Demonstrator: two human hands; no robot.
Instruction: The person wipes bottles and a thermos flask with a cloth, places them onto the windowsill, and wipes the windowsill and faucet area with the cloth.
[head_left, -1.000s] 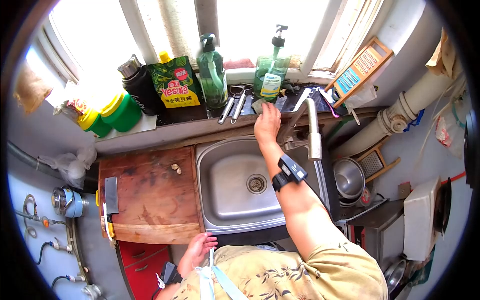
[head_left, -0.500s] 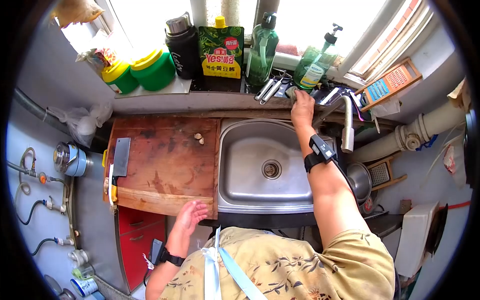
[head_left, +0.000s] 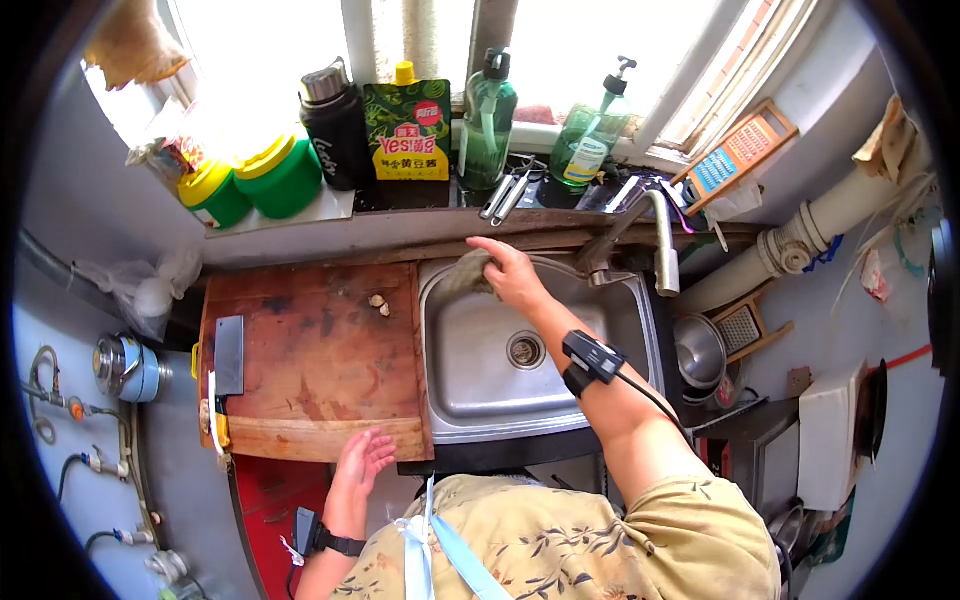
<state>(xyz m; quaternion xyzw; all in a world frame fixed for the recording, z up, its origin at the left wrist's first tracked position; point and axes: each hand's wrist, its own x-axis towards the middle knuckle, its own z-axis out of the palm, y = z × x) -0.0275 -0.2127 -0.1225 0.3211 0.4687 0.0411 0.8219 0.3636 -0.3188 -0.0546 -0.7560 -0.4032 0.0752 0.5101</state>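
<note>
A greyish-brown cleaning cloth point(head_left: 466, 273) hangs from my right hand point(head_left: 513, 276), over the back left corner of the steel sink point(head_left: 478, 390). My fingers close round the cloth, with the index finger stretched out to the left. Near the front right edge of the wooden cutting board point(head_left: 300, 340), my left hand point(head_left: 364, 462) is held with its fingers apart and nothing in it. On the board lie a cleaver point(head_left: 229, 356) at the left and a few garlic cloves point(head_left: 379, 304) towards the back.
A faucet point(head_left: 664, 245) rises behind the sink at the right. Along the windowsill stand green pump bottles point(head_left: 583, 135), a sauce pouch point(head_left: 407, 130), a black flask point(head_left: 336, 130) and green tubs point(head_left: 279, 180). Peelers point(head_left: 506, 198) lie at the sill's edge. A metal bowl point(head_left: 698, 352) sits right of the sink.
My right hand has come from the windowsill, left and towards me, to above the sink, bringing the cloth along. My left hand has shifted slightly downward. The whole view has tilted a little.
</note>
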